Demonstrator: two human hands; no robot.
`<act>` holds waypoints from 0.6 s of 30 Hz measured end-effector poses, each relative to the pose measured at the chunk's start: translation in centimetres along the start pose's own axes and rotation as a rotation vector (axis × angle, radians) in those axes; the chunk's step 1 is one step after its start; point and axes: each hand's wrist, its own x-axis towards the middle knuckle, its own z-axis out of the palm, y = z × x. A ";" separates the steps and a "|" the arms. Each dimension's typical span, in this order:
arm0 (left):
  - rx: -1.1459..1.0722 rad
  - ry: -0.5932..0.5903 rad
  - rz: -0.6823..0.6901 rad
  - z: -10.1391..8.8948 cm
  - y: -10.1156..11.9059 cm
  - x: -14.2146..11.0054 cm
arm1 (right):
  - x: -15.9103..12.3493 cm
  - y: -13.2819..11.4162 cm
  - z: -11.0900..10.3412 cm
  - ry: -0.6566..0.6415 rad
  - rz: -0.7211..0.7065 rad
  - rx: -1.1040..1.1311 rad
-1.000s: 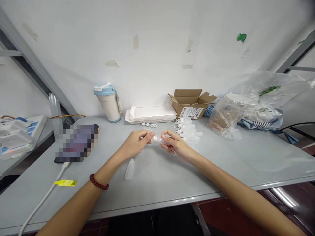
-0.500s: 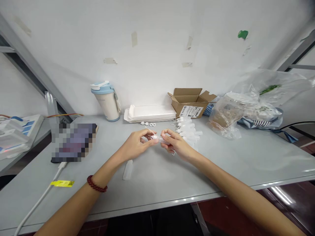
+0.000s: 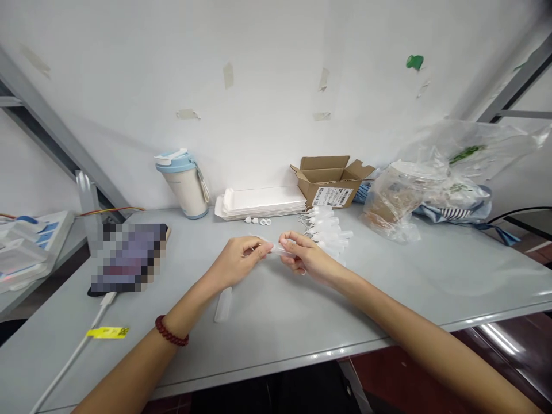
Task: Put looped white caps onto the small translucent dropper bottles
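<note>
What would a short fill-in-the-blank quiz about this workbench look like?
The left hand wears a bracelet of dark ____ beads.
While both hands pinch a clear bottle with the right hand beside it, another bottle lies on the table nearer the ____ hand.
The open box by the wall is made of ____.
The tumbler has a light ____ lid.

Missing words: red; left; cardboard; blue.

translucent plastic dropper bottle (image 3: 279,249) | horizontal | between left hand (image 3: 237,261) and right hand (image 3: 307,257)
</note>
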 end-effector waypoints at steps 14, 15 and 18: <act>-0.044 0.059 -0.018 -0.5 0.0 0.0 | 0.4 0.7 -0.3 0.275 -0.467 -0.651; -0.106 0.056 -0.037 -0.5 0.1 0.0 | 0.4 0.9 -0.3 0.300 -0.550 -0.756; -0.336 0.003 -0.144 -0.7 0.0 0.2 | 0.6 1.5 -0.5 0.313 -0.694 -0.907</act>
